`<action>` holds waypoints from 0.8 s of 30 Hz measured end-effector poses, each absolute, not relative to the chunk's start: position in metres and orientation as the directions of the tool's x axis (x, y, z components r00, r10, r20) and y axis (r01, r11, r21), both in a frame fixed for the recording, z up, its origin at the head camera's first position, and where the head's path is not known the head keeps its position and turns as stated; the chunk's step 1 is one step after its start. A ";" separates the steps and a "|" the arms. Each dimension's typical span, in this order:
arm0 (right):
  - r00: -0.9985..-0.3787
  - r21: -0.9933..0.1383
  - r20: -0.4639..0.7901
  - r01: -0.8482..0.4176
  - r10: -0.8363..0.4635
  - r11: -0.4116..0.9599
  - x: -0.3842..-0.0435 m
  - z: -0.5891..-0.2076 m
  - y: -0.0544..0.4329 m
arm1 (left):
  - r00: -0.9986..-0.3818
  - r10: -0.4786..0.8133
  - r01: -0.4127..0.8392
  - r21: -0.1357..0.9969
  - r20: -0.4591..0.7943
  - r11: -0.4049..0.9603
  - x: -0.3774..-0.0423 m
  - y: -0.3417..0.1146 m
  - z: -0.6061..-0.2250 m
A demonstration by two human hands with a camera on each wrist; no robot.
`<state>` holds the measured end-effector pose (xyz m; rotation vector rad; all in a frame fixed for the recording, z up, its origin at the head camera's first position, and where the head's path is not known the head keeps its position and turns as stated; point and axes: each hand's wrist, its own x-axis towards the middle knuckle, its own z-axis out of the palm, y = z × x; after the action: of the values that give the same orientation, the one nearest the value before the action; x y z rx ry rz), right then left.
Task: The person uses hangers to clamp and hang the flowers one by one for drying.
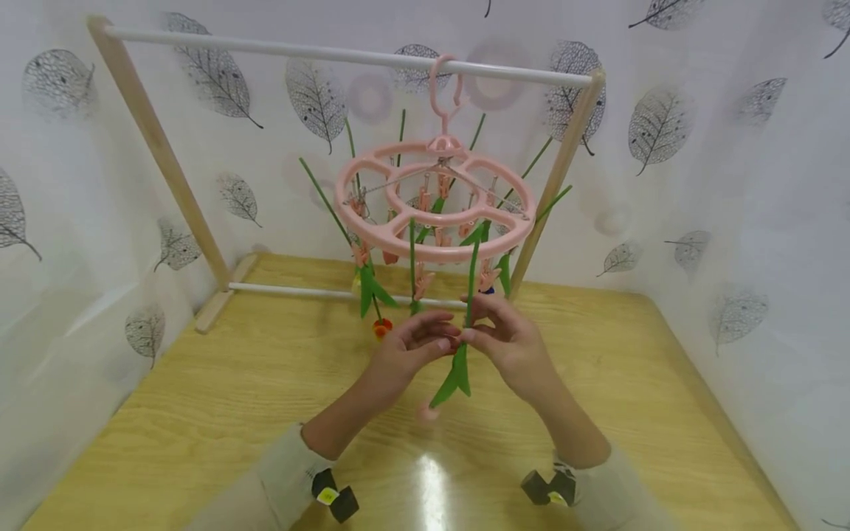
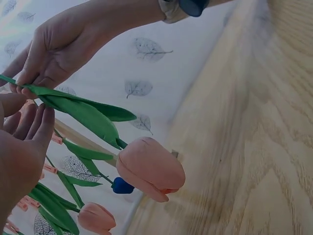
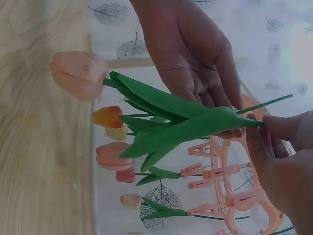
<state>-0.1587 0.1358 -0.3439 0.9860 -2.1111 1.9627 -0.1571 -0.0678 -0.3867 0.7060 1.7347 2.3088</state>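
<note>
My right hand (image 1: 518,346) pinches the green stem of a pink artificial tulip (image 2: 149,166) between thumb and forefinger, just above its leaves. The flower hangs head down in front of the pink round clip hanger (image 1: 378,240). My left hand (image 1: 398,358) is beside the stem, its fingers loosely bent and thumb close to the right fingertips. In the right wrist view, leaves (image 3: 181,127) partly cover the left fingers. Several other tulips, such as an orange one (image 3: 107,117) and a blue one (image 2: 122,186), hang upside down from the hanger's pink clips (image 3: 222,171).
The hanger's hook (image 1: 433,81) goes over the white top rod (image 1: 265,48) of a wooden-sided rack (image 1: 156,147). Beneath lies a wood-grain table (image 1: 265,398). Leaf-patterned white sheeting (image 1: 664,214) encloses the back and sides. Stems stick up around the hanger ring.
</note>
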 end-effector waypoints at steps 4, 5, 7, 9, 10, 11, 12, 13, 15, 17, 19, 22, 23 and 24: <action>-0.757 -0.813 0.544 -0.582 -0.363 -0.007 -0.158 -0.348 0.131 | -0.871 0.423 0.114 0.939 0.252 -0.325 -0.157 -0.066 -0.386; -0.741 -0.794 0.567 -0.608 -0.359 0.003 -0.158 -0.349 0.131 | -0.871 0.424 0.112 0.940 0.250 -0.324 -0.157 -0.066 -0.386; -0.709 -0.750 0.611 -0.661 -0.352 0.027 -0.159 -0.351 0.129 | -0.870 0.426 0.115 0.942 0.249 -0.317 -0.156 -0.066 -0.385; -0.678 -0.708 0.649 -0.705 -0.344 0.054 -0.161 -0.352 0.127 | -0.868 0.428 0.124 0.945 0.251 -0.303 -0.155 -0.067 -0.384; -0.671 -0.695 0.659 -0.716 -0.340 0.066 -0.161 -0.353 0.127 | -0.866 0.430 0.132 0.947 0.254 -0.292 -0.154 -0.068 -0.384; -0.668 -0.688 0.664 -0.722 -0.335 0.076 -0.162 -0.354 0.126 | -0.864 0.433 0.142 0.949 0.258 -0.282 -0.154 -0.068 -0.383; -0.667 -0.683 0.669 -0.726 -0.328 0.083 -0.162 -0.354 0.126 | -0.862 0.436 0.151 0.951 0.260 -0.269 -0.154 -0.069 -0.384; -0.667 -0.681 0.672 -0.727 -0.322 0.087 -0.162 -0.354 0.125 | -0.859 0.439 0.163 0.953 0.264 -0.255 -0.154 -0.069 -0.383; -0.670 -0.679 0.674 -0.728 -0.312 0.097 -0.161 -0.354 0.124 | -0.855 0.444 0.182 0.957 0.269 -0.227 -0.154 -0.070 -0.383; -0.671 -0.676 0.676 -0.729 -0.305 0.106 -0.161 -0.355 0.122 | -0.849 0.449 0.208 0.957 0.280 -0.204 -0.154 -0.070 -0.383; -0.670 -0.667 0.680 -0.734 -0.297 0.129 -0.160 -0.355 0.121 | -0.842 0.451 0.235 0.954 0.296 -0.188 -0.154 -0.070 -0.382; -0.672 -0.652 0.680 -0.737 -0.292 0.179 -0.158 -0.355 0.120 | -0.836 0.447 0.267 0.948 0.317 -0.173 -0.153 -0.070 -0.380; -0.674 -0.647 0.679 -0.737 -0.291 0.196 -0.157 -0.355 0.120 | -0.835 0.445 0.275 0.946 0.323 -0.171 -0.153 -0.070 -0.380; -0.676 -0.643 0.677 -0.736 -0.291 0.211 -0.156 -0.355 0.119 | -0.836 0.442 0.278 0.945 0.326 -0.171 -0.153 -0.070 -0.380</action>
<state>-0.1565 0.1193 -0.3551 0.9529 -2.0808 1.4625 -0.1525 -0.0700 -0.3796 0.8511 1.9444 2.1575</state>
